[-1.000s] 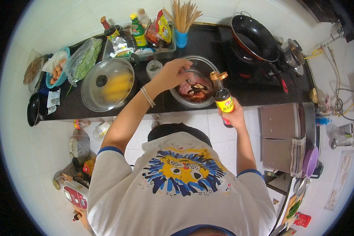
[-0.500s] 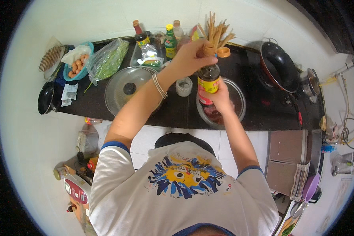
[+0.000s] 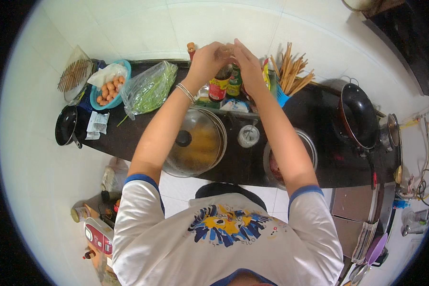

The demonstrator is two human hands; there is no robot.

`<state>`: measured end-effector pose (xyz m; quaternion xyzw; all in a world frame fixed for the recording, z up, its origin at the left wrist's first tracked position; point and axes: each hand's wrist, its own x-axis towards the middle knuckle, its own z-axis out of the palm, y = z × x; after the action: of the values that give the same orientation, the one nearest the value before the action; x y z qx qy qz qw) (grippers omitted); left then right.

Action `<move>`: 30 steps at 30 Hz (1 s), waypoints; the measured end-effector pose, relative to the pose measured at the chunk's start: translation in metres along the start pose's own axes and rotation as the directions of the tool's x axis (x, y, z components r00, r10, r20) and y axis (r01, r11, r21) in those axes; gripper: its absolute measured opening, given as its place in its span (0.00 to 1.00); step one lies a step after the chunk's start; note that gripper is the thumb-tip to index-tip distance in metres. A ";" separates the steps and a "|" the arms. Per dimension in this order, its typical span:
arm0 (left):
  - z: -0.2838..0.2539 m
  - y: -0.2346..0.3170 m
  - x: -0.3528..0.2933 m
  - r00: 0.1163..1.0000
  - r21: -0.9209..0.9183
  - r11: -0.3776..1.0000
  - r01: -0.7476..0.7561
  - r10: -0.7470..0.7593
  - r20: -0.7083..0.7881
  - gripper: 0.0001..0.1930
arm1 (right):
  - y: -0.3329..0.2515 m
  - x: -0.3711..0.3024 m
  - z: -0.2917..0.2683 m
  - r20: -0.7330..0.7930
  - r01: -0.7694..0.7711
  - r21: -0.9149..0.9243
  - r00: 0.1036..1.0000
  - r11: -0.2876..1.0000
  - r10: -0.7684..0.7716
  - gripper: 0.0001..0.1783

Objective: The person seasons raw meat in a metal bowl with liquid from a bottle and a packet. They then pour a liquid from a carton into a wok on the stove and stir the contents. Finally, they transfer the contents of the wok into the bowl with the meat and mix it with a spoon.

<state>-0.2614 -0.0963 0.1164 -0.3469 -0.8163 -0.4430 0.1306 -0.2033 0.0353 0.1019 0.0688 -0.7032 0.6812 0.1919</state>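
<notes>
At the back of the counter, a sauce bottle (image 3: pixel 218 89) with dark contents and a red and yellow label stands among other bottles. My left hand (image 3: pixel 209 64) is closed around its brown cap (image 3: pixel 227 51). From the right, my right hand (image 3: pixel 247 66) reaches up beside the cap with its visible fingers stretched out; their contact with the cap is partly hidden. A green bottle (image 3: pixel 234 82) is between my wrists, behind the sauce bottle. Under my right forearm lies a round metal bowl (image 3: pixel 312 143) with dark red pieces inside, partly covered from view.
A glass-lidded pan (image 3: pixel 169 159) and a small glass jar (image 3: pixel 248 136) are on the dark counter. Leafy greens in a bag (image 3: pixel 152 88) and a blue basket of eggs (image 3: pixel 124 66) are at left. Wooden sticks (image 3: pixel 293 71) and a wok (image 3: pixel 357 114) are at right.
The sauce bottle has moved from above the metal bowl to the back left among the bottles. My right hand has left its body and risen beside the cap. The view has shifted.
</notes>
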 end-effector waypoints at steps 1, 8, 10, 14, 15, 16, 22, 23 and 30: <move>0.003 -0.012 0.004 1.000 -0.018 1.000 0.007 -0.007 -0.014 0.13 | 0.005 0.011 0.006 0.005 0.050 -0.008 0.999 0.999 -0.050 0.28; 0.039 -0.077 0.026 0.953 -0.148 0.988 0.052 -0.093 -0.288 0.14 | 0.056 0.068 0.013 0.202 0.289 -0.503 0.956 0.814 -0.214 0.26; 0.049 -0.093 0.032 0.956 -0.086 0.993 0.081 -0.102 -0.274 0.14 | 0.053 0.072 0.008 0.167 0.283 -0.512 0.959 0.811 -0.230 0.25; 0.070 -0.120 0.038 0.959 0.043 0.994 0.099 -0.084 -0.270 0.15 | 0.048 0.047 -0.005 0.053 0.207 -0.444 0.977 0.872 -0.205 0.22; 0.078 -0.131 0.040 0.956 0.063 0.996 0.064 -0.043 -0.291 0.15 | 0.048 0.040 -0.009 0.032 0.194 -0.472 0.979 0.860 -0.203 0.20; 0.080 -0.127 0.040 0.965 -0.001 0.994 0.108 -0.105 -0.242 0.16 | 0.048 0.034 -0.012 0.001 0.175 -0.498 0.980 0.850 -0.201 0.17; 0.104 -0.160 0.037 0.971 0.047 0.989 0.140 -0.128 -0.203 0.17 | 0.067 0.010 -0.019 -0.005 0.236 -0.494 0.962 0.837 -0.274 0.14; 0.108 -0.160 0.037 0.976 0.032 0.993 0.118 -0.110 -0.191 0.17 | 0.067 0.006 -0.022 -0.013 0.220 -0.504 0.965 0.835 -0.262 0.14; 0.129 -0.198 0.025 0.972 0.064 0.986 0.151 -0.137 -0.189 0.19 | 0.071 -0.008 -0.026 -0.019 0.158 -0.551 0.979 0.820 -0.202 0.13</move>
<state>-0.4029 -0.0530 -0.0695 -0.2390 -0.8403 -0.4493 0.1865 -0.2162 0.0643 0.0331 0.0512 -0.8507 0.4331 0.2935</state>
